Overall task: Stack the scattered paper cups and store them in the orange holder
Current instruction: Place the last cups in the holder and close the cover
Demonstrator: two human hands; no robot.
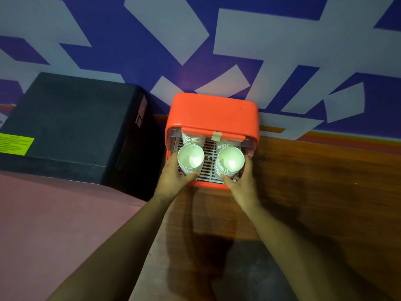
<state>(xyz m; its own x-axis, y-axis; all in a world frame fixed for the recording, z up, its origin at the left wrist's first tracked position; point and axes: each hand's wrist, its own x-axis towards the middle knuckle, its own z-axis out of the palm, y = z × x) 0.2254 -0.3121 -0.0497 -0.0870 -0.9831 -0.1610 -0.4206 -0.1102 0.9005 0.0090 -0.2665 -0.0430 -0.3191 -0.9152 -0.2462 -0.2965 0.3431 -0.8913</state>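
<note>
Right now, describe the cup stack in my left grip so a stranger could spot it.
Find the orange holder against the patterned wall, beside the black box. On its white slatted tray, the left grip holds the front-left stack; unlike the front-right stack in the right grip, it stands nearest the black box.

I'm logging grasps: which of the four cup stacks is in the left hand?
The front-left stack, gripped by the left hand. The right hand grips the front-right stack; the back-left stack and back-right stack stand untouched.
</note>
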